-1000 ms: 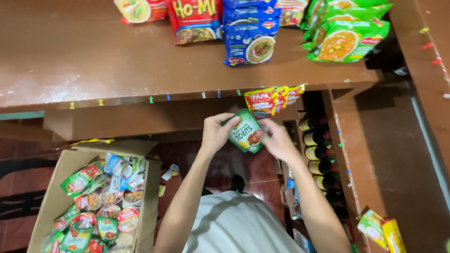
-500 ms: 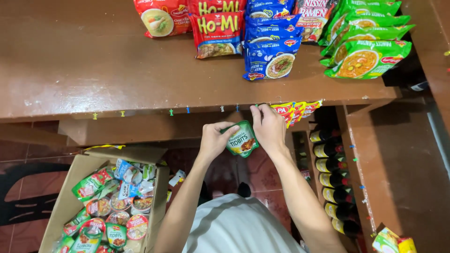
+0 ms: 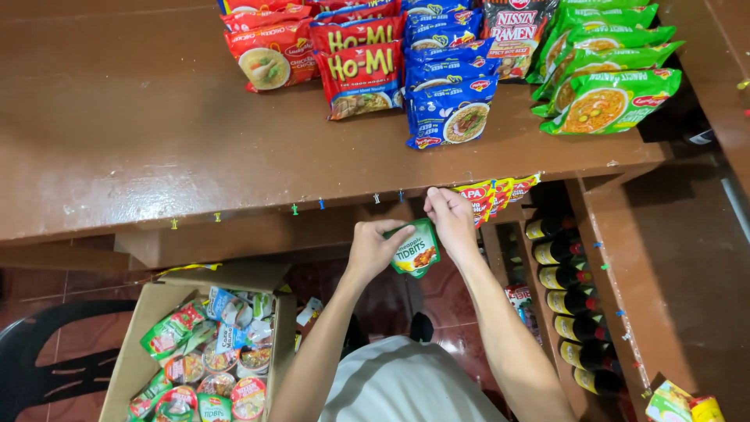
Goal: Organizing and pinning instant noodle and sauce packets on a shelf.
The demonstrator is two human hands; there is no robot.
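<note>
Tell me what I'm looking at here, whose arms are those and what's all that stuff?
The picture comes from a camera worn on a person's head, looking down, so the arms are that person's own. The left hand and right hand hold a small green pouch up at the edge of a brown wooden counter, near little coloured pins. Noodle packets in red, blue and green lie on the counter. Below on the left, a cardboard box is full of snacks. Dark bottles stand on shelves to the right.

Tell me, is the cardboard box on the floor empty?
No, the cardboard box is full of small green and red pouches.
</note>
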